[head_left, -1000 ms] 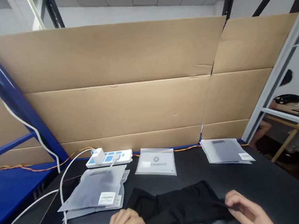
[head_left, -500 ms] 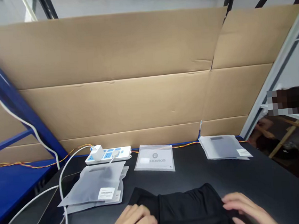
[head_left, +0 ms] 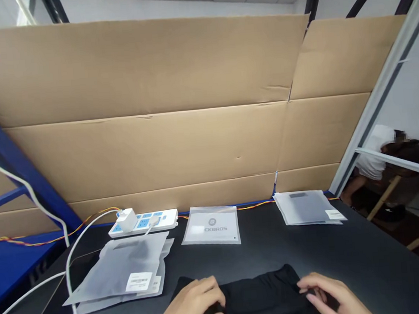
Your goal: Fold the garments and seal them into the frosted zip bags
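Observation:
A black garment (head_left: pixel 260 294) lies folded on the black table (head_left: pixel 368 255) at the bottom middle of the view. My left hand (head_left: pixel 198 302) rests on its left end, fingers curled over the cloth. My right hand (head_left: pixel 326 296) lies on its right end, fingers bent and pressing the fabric. Only the near parts of both hands show, cut off by the bottom edge.
Frosted plastic bags lie on the table: a stack at the left (head_left: pixel 126 272), one printed bag in the middle (head_left: pixel 211 226), a stack at the right (head_left: pixel 307 208). A white power strip (head_left: pixel 145 222) with cables sits by the cardboard wall (head_left: pixel 157 147). A person is beyond the right shelf post.
The garment has gone from bunched and lifted to flat on the table. Both hands have moved inward and now lie on top of it.

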Tool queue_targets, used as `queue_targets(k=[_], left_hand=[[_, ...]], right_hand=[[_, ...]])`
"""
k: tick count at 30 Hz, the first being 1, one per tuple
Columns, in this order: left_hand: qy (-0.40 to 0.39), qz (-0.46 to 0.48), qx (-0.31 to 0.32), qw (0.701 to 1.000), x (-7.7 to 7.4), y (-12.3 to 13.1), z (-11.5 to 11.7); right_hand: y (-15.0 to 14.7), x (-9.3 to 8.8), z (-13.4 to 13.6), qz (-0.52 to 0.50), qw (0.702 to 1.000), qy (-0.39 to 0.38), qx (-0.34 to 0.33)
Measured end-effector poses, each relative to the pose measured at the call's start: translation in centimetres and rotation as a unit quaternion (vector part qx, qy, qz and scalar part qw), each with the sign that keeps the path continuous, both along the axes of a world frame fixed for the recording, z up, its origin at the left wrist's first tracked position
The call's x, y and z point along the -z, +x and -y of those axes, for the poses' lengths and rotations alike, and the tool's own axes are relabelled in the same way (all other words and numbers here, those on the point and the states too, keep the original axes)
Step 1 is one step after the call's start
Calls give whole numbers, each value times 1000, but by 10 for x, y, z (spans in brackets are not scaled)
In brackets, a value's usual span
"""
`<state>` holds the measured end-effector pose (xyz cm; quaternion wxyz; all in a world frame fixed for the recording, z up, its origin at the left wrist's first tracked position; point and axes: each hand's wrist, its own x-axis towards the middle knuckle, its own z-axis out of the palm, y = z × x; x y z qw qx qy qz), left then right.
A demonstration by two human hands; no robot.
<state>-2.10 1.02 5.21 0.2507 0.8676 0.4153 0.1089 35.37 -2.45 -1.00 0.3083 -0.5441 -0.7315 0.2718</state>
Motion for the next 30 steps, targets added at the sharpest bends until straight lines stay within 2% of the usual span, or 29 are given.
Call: queue_targets(k=[3,7,9,11,15,24,30], left_hand=[[-36,63,-22,997,-3,3,-30],[-114,104,-50,987,6,1,-84],[-156,129,-61,977,16,-5,-104],[-179,176,-90,964,26,-14,-114],[-181,212,-115,953,36,-26,-116],[-191,218,-129,948,41,-25,-119],[-179,211,-131,952,39,-24,-116]], right_hand=[[-5,-11,-29,-3,1000,16,19],[-18,-25,-96,-30,999,16,0],[-24,-20,-126,-35,999,7,-8],[-27,-9,-145,-34,999,1,0],[-22,7,-148,-42,999,1,-5],[-14,4,-149,-42,999,-17,-12],[-15,3,-146,-47,999,-14,-15]])
